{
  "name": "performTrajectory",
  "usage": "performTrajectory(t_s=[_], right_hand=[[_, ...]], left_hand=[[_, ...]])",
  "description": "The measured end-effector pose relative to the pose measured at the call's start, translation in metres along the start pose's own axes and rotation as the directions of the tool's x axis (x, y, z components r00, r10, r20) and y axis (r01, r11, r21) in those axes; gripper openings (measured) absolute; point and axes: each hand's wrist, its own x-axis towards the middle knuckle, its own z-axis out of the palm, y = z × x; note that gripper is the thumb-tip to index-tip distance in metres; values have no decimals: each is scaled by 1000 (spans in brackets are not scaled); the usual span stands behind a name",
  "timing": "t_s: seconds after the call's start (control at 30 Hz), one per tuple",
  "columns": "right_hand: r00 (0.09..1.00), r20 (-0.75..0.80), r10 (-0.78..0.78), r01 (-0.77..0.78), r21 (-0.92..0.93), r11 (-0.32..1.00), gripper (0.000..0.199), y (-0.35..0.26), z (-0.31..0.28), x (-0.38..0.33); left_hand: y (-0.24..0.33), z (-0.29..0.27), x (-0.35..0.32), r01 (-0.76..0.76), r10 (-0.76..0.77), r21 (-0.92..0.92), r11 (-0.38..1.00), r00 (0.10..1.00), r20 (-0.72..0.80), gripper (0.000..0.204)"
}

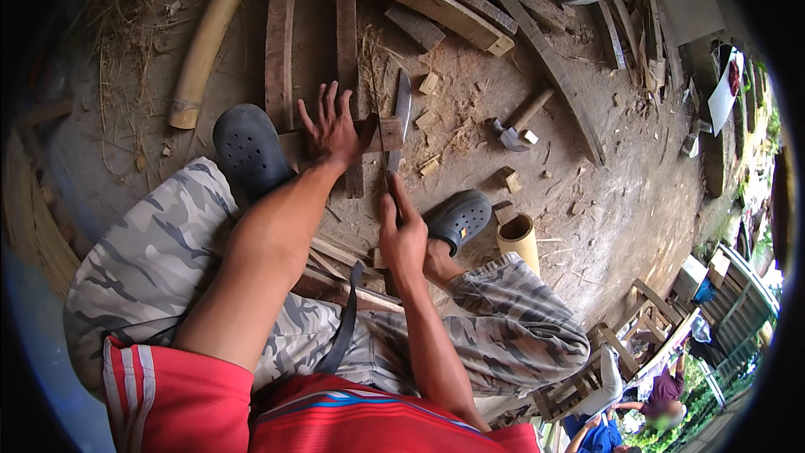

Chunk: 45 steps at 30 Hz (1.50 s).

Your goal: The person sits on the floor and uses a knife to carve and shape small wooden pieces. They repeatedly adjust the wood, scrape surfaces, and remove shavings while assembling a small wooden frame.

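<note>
My left hand (331, 127) rests flat, fingers spread, on a short wooden block (369, 132) lying across the dirt ground. My right hand (401, 235) grips the handle of a long knife (401, 113), whose grey blade points away from me and lies beside the block's right end. A thin bamboo sliver (379, 138) stands next to the blade. Both of my feet wear dark clogs, the left clog (249, 148) near the block and the right clog (459, 218) next to my right hand.
A hammer (513, 127) lies on the ground to the right, with small wood chips around it. A cut bamboo tube (518, 239) stands by my right foot. Planks (281, 33) and a long bamboo pole (210, 33) lie ahead. People sit at lower right.
</note>
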Motion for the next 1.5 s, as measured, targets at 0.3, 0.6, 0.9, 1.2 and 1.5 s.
performTrajectory(t_s=[0.3, 0.6, 0.9, 1.2, 1.5], right_hand=[[996, -43, -78, 74, -70, 995, 40, 3, 5, -12], [1000, 19, 23, -19, -185, 983, 41, -4, -32, -70], [998, 10, 58, -56, -106, 993, 40, 1, -4, -4], [999, 4, 42, -41, -99, 994, 40, -4, 4, 5], [998, -3, -58, 56, -209, 976, 40, -12, -34, -68]], left_hand=[[2, -3, 0, 22, -21, -6, 1000, 999, 48, 69], [-1, 1, 0, 7, -7, -12, 1000, 999, 34, 58], [-6, 7, -1, -11, 9, -40, 999, 999, -47, 52], [-2, 7, 1, 28, -29, -48, 998, 999, -21, 51], [-2, 5, -2, 3, -4, -19, 1000, 999, -41, 55]])
